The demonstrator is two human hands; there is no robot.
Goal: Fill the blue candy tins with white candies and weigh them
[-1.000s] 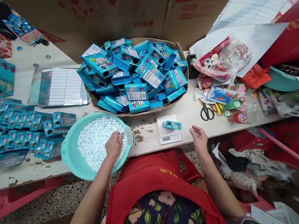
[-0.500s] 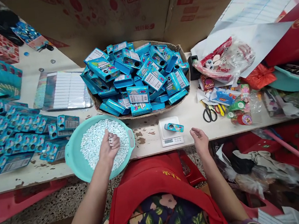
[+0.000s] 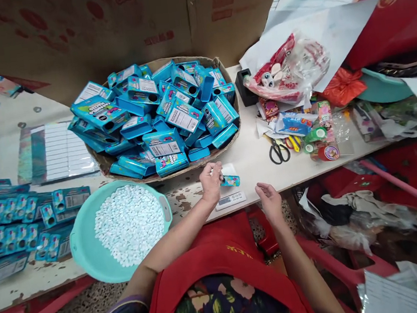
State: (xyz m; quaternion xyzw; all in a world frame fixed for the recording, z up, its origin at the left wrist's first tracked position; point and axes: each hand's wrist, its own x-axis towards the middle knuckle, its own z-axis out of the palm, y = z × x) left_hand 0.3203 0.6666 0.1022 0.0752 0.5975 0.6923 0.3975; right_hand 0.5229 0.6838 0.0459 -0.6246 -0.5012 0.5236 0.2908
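My left hand (image 3: 212,183) is closed around a few small white candies, just over the small blue candy box (image 3: 231,180). That box lies on a white digital scale (image 3: 230,200), partly covered by my hand. To the right of the scale my right hand (image 3: 270,202) hovers with loosely bent fingers and nothing in it. A turquoise basin (image 3: 78,241) at the left holds a heap of pale white-blue candies (image 3: 129,223). Behind the scale, a cut-down cardboard box (image 3: 237,123) is piled with blue candy boxes (image 3: 168,148).
Rows of blue boxes (image 3: 4,215) stand at the left beside label sheets (image 3: 63,150). Black scissors (image 3: 279,152), a tape roll (image 3: 319,134) and a plastic bag (image 3: 296,71) lie on the right. A tall cardboard carton (image 3: 163,21) rises behind.
My left hand has moved right, from over the candies in the basin to the box on the scale. My right hand stays beside the scale. The view has shifted right.
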